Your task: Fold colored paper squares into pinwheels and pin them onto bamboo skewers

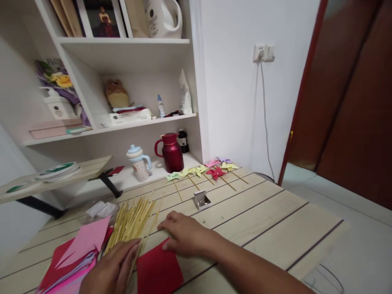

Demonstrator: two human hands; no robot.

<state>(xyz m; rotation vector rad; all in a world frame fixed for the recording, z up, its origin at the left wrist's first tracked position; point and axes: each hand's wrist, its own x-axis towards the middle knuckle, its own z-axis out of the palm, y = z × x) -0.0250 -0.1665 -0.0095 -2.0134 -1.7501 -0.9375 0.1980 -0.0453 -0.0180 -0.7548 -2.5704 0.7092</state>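
Observation:
My left hand (108, 267) is at the near end of a loose bundle of thin wooden sticks (131, 218), its fingers pressed together. One stick runs past its fingertips; whether they grip it I cannot see. My right hand (185, 233) reaches over the table, fingers and thumb apart. Its thumb touches the top corner of a red paper square (159, 267). Coloured paper sheets (81, 245) lie in a pile beside my left hand, with a cut pink piece on top. Beyond my right hand is a small open box (202, 200) of tiny metal pieces.
Several paper pinwheels on sticks (216, 173) lie along the table's back edge. A red jug (172, 155) and a blue-lidded cup (139, 163) stand on the low shelf. A raised board (92, 167) overhangs the left. Small round bits (203, 221) lie on the slatted table (269, 220).

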